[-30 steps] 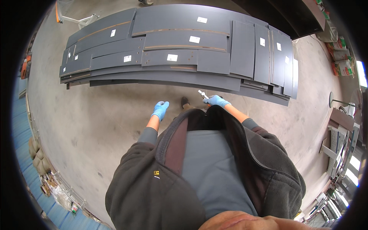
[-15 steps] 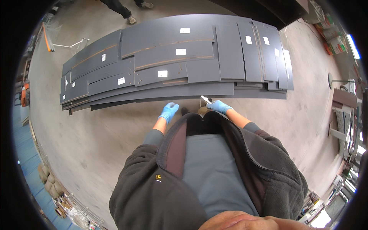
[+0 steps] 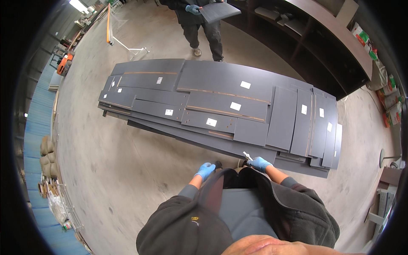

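Observation:
In my right hand (image 3: pixel 259 163), gloved in blue, the fingers are wrapped round a small white tool (image 3: pixel 247 156) with a narrow tip; its exact kind is too small to make out. The tip lies over the near edge of a broad layer of dark grey flat panels (image 3: pixel 250 132). My left hand (image 3: pixel 205 171), in a matching glove, hangs short of that edge, loosely curled with a gap at the fingertips and nothing visible in it. White labels (image 3: pixel 211 122) are stuck on many panels, and brown strips run along some of their edges.
Beyond the panels stands another person (image 3: pixel 202 29), holding a dark grey board (image 3: pixel 219 12). A large dark brown shelf unit (image 3: pixel 340 46) is at the far right. An orange-and-white stand (image 3: pixel 109 34) stands far left. Sacks (image 3: pixel 47 157) lie at the left, a round-based stand (image 3: pixel 381 157) at the right.
My view has tilted up and shifted left, so the panels and my hands appear lower and farther right. The other person's upper body and board have come into view. My right hand keeps the white tool.

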Tool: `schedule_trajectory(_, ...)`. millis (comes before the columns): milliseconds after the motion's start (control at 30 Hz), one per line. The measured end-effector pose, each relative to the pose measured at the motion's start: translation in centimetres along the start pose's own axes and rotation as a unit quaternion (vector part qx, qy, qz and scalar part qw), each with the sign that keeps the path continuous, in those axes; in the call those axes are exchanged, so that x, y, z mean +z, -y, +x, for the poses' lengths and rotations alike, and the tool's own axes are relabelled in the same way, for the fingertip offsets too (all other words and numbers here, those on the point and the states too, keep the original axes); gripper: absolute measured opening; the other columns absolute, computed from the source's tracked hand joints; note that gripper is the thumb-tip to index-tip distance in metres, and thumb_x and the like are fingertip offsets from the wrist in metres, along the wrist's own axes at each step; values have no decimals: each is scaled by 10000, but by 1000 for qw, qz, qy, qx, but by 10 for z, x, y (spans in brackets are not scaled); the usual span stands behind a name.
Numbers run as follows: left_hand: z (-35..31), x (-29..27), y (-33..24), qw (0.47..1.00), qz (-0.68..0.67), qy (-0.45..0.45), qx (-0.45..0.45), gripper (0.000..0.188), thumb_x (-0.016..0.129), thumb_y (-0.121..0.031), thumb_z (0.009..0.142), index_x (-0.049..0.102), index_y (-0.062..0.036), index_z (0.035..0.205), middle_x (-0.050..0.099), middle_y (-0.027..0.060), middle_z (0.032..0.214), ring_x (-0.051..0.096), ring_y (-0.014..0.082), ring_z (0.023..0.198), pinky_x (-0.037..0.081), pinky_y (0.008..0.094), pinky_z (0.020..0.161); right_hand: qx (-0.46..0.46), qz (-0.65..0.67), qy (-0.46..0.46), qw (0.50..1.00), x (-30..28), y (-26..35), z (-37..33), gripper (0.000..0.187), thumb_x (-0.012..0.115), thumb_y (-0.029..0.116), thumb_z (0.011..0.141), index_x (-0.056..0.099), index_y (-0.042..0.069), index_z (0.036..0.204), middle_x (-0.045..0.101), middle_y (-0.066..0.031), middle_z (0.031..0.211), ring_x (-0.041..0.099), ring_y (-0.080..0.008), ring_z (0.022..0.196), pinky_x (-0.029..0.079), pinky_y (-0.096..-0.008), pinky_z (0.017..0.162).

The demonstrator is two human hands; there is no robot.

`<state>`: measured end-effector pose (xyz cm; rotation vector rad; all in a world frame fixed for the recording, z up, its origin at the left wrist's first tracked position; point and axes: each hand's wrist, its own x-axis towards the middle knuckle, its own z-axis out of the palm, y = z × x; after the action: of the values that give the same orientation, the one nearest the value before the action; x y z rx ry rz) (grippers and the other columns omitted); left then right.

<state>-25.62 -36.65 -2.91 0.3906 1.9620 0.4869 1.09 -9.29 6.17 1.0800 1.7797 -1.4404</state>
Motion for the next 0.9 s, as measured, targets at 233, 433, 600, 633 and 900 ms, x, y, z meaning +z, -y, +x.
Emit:
schedule_trajectory(233,32,-29,18,993,111,25,30,478,704,-424,936,748,-11,1172,776,163,1154,715,275,1088,538,409,981,-28,-15,-32,999,20,41,-4,401,597,415,987,769,63,1072,769,-207,962,746,-357,859,570,-463,830)
schedule_trajectory(433,71,-66,-86,990,-33,28,133,554,761,-369,985,665,27,1361,727,120,1301,652,225,1204,493,365,1082,60,246,-85,964,48,32,-29,462,644,403,957,737,-35,1070,770,-165,887,750,-265,701,587,-410,684)
schedule_trajectory(600,67,-23,-166,984,-30,116,131,597,740,-364,1007,612,37,1432,673,144,1418,618,240,1316,461,360,1148,85,310,-143,936,77,-15,-52,455,647,419,948,741,-18,1036,773,-142,883,746,-255,755,574,-396,743)
schedule_trajectory(633,62,-11,-174,984,-26,118,127,597,735,-356,1011,605,40,1439,671,142,1424,622,242,1317,463,360,1148,76,324,-149,931,79,-25,-56,460,651,430,943,746,-12,1032,771,-139,884,744,-252,786,564,-391,782)
schedule_trajectory(900,26,56,-192,934,225,189,201,706,727,-468,950,629,54,1415,674,220,1422,629,288,1341,466,369,1148,112,439,-159,877,42,-99,-87,477,654,407,1004,662,-26,1201,767,-152,909,739,-209,684,616,-366,602)
